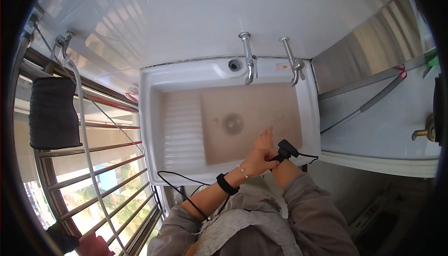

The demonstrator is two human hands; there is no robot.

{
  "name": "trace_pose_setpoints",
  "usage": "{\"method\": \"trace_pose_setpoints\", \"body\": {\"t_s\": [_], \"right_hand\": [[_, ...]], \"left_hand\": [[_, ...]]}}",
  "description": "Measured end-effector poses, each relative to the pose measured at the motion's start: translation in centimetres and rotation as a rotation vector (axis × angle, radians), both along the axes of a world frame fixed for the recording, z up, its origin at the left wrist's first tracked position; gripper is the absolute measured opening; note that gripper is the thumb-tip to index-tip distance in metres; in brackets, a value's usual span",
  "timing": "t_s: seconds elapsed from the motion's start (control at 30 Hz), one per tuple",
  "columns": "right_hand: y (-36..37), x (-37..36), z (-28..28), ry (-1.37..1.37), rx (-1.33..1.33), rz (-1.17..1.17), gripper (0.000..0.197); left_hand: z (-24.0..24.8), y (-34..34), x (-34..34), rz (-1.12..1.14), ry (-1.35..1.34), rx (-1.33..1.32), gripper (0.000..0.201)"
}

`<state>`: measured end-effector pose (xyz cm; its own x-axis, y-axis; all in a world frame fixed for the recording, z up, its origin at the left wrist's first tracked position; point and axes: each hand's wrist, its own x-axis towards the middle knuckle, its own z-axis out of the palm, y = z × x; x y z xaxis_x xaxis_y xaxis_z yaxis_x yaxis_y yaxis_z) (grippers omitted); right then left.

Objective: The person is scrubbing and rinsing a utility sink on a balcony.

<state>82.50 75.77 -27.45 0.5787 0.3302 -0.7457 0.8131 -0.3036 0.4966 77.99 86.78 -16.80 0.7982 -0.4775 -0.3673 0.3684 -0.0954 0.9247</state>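
My left hand (254,162), with a beaded bracelet and a black band (227,184) on its wrist, reaches across to my right wrist. Its fingers close around the black strap there, next to a small black device (288,148) with a cable. My right hand (264,140) hangs over the near part of a white sink (150,116), partly hidden behind the left one. Its visible fingers stretch out and hold nothing. Cloudy brownish water (261,104) lies in the basin, with the round drain (233,124) showing dimly through it.
A ribbed washboard slope (183,132) forms the sink's left side. Two metal taps (248,60) (293,62) overhang its back edge. A barred window (98,174) with a hanging hose (86,134) is on the left; a white counter (373,139) adjoins on the right.
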Motion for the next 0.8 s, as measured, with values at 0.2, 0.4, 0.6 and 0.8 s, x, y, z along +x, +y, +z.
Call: {"method": "trace_pose_setpoints", "body": {"t_s": [0.2, 0.4, 0.6, 0.8], "right_hand": [[0.6, 2.0, -4.8, 0.072, 1.001, -0.940, 0.018], [4.2, 2.7, -5.5, -0.112, 0.615, -0.568, 0.017], [6.0, 4.7, -13.3, -0.220, 0.290, -0.109, 0.020], [5.9, 5.8, -19.2, -0.087, 0.385, 0.015, 0.022]], "left_hand": [[-2.1, 0.3, -1.3, 0.121, 0.103, -0.154, 0.020], [-2.5, 5.8, -3.9, 0.440, 0.198, -0.079, 0.033], [-3.6, 12.4, -8.8, 0.768, 0.399, -0.152, 0.027], [-4.2, 14.2, -10.9, 0.955, 0.467, -0.110, 0.020]]}}
